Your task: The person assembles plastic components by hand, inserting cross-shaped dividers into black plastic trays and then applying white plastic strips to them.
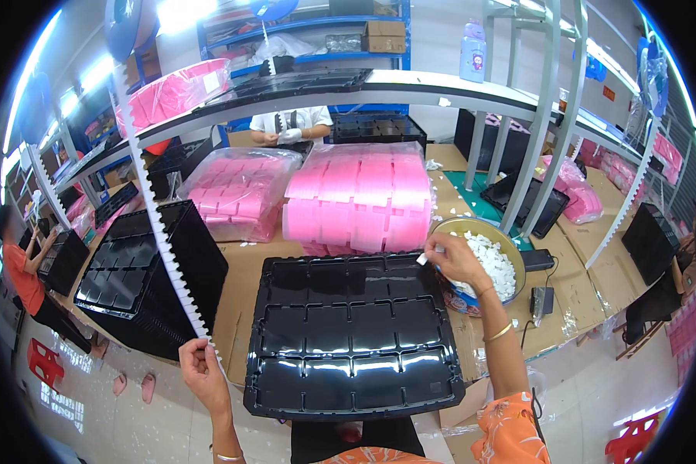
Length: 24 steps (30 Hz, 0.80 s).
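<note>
In front of me lies a large black plastic tray [352,332] with ridges dividing it into shallow compartments. My right hand [458,261] is closed in a pinch on a small white piece [422,259] over the tray's far right corner. Beside that hand stands a round yellowish tin [522,251] heaped with small white pieces [493,267]. To the left, a long white strip with a toothed edge [166,251] hangs from above. The fingers of my left hand [203,373] are closed at its lower end, left of the tray.
A tall stack of black trays [151,263] stands at the left. Beyond my tray are wrapped pink sheets [243,185] and a stack of pink sheets [359,197]. Metal posts [545,155] hold an overhead shelf [410,83]. A co-worker [294,124] works opposite; another person [27,271] stands far left.
</note>
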Tool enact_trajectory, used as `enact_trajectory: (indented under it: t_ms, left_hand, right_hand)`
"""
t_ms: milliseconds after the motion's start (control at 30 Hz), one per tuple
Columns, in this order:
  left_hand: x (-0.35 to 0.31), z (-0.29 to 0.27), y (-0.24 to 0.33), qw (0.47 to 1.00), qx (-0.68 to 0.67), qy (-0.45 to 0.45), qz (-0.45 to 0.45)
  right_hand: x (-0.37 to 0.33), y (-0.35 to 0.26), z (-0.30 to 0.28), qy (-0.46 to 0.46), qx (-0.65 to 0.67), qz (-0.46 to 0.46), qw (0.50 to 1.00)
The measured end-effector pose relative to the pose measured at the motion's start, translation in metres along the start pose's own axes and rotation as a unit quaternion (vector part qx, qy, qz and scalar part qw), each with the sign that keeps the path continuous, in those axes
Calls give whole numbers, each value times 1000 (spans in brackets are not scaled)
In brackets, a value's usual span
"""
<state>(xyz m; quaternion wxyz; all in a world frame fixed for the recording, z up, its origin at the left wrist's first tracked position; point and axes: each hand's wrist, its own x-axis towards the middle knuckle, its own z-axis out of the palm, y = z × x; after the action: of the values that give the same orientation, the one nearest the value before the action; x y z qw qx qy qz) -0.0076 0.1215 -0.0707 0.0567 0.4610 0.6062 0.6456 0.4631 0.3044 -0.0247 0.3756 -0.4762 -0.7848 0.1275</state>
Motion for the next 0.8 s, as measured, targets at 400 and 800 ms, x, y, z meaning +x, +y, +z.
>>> enact_trajectory:
  t_ms: [400, 800]
  left_hand:
    - [27, -23, -84, 988, 13, -110, -108]
    - [5, -31, 104, 755, -465, -446, -126]
  right_hand:
    - [-57, 74, -19, 61, -226, 81, 969]
    - [-64, -190, 23, -185, 323, -42, 927]
